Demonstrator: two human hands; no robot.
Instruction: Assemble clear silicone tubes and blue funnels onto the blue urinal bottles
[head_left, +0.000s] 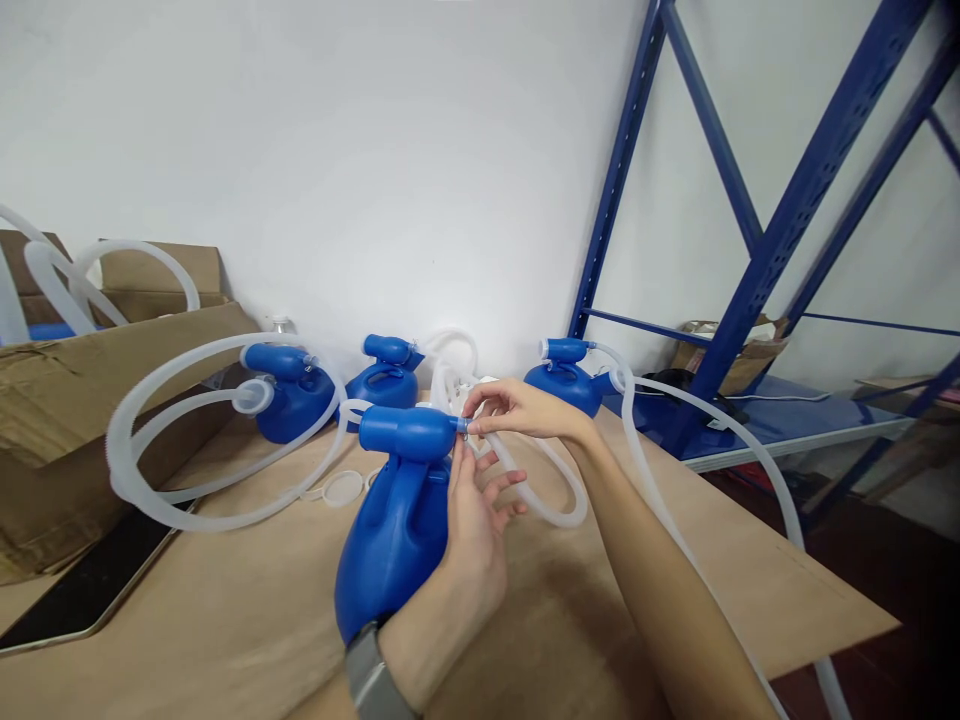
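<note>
My right hand (517, 408) pinches the small clear fitting (462, 425) on the blue plastic cylinder (409, 433) atop a blue plastic jug (390, 540); my left hand (476, 520) touches below, pinch unclear. Steady, straight alignment should help.

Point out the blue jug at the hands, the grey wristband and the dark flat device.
Blue jug (379, 560): head view, side of its rounded body.
Grey wristband (369, 672): head view, middle of the band.
Dark flat device (90, 585): head view, top face.
</note>
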